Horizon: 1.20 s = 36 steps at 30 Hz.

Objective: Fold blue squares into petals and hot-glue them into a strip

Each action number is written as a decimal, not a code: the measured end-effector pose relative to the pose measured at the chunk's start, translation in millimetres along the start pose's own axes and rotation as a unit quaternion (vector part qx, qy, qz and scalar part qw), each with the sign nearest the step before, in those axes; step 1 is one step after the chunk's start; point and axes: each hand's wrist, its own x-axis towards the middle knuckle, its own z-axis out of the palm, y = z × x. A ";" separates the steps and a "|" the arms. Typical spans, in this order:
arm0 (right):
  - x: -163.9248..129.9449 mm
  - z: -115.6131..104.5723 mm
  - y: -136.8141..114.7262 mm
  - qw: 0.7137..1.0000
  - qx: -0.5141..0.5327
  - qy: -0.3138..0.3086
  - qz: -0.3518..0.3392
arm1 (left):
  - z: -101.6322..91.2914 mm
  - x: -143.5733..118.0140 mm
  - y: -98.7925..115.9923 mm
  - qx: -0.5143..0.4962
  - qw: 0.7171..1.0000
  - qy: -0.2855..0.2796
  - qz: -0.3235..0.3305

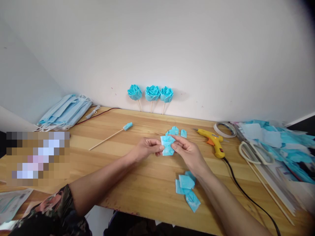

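Observation:
Between my two hands, above the middle of the wooden table, is a folded blue fabric petal (167, 149). My left hand (150, 148) pinches its left edge between thumb and fingers. On the opposite side, my right hand (186, 151) grips the right edge, thumb in front. Just behind it lie several small blue petals (174, 130). Closer to me, partly beside my right forearm, is another loose pile of blue petals (187, 182). A wooden stick with a small rolled blue tip (128, 126) rests to the left of my hands.
Three blue fabric roses (152, 93) on sticks lean against the wall. A yellow glue gun (213, 140) with a black cord lies right, near a tape roll (225, 129), scissors (256, 153) and blue fabric scraps (290, 141). Face masks (67, 109) are stacked at back left.

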 end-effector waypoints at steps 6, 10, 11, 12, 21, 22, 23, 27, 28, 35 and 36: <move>-0.3 -1.6 -3.3 0.999 -0.037 0.013 -0.025 | 2.1 -0.1 -1.1 0.025 1.000 0.003 -0.002; 0.3 -2.4 -0.9 0.998 -0.054 0.021 -0.033 | 2.1 -0.3 -0.9 0.050 0.998 0.004 0.024; 0.3 -2.4 -0.5 0.998 -0.054 0.023 -0.037 | 1.8 -0.2 -0.7 0.051 0.998 0.006 0.035; 0.2 -2.3 -0.5 0.997 -0.054 0.023 -0.040 | 1.5 0.0 -0.5 0.051 0.998 0.008 0.043; -4.0 3.4 -0.7 0.993 -0.108 -0.007 -0.050 | -0.2 2.9 -6.4 -0.005 0.999 0.043 0.013; -4.3 4.1 -0.5 0.991 -0.120 -0.008 -0.052 | -0.3 3.0 -6.3 -0.006 0.999 0.045 0.007; -4.4 4.8 -0.5 0.990 -0.132 -0.008 -0.054 | -0.5 2.9 -5.8 -0.007 0.999 0.045 0.000; -3.8 4.4 -2.9 0.987 -0.148 -0.014 -0.058 | -2.0 2.8 -3.4 -0.029 0.999 0.031 -0.006; -3.5 3.4 -3.5 0.987 -0.147 -0.016 -0.057 | -2.3 2.8 -3.1 -0.032 0.999 0.030 -0.003; -1.6 -1.0 -0.1 0.988 -0.142 -0.035 -0.048 | -0.9 1.2 -1.5 -0.006 0.999 0.046 0.012; -1.4 -0.4 1.3 0.989 -0.137 -0.036 -0.049 | -0.4 0.8 -1.5 -0.004 0.999 0.045 0.010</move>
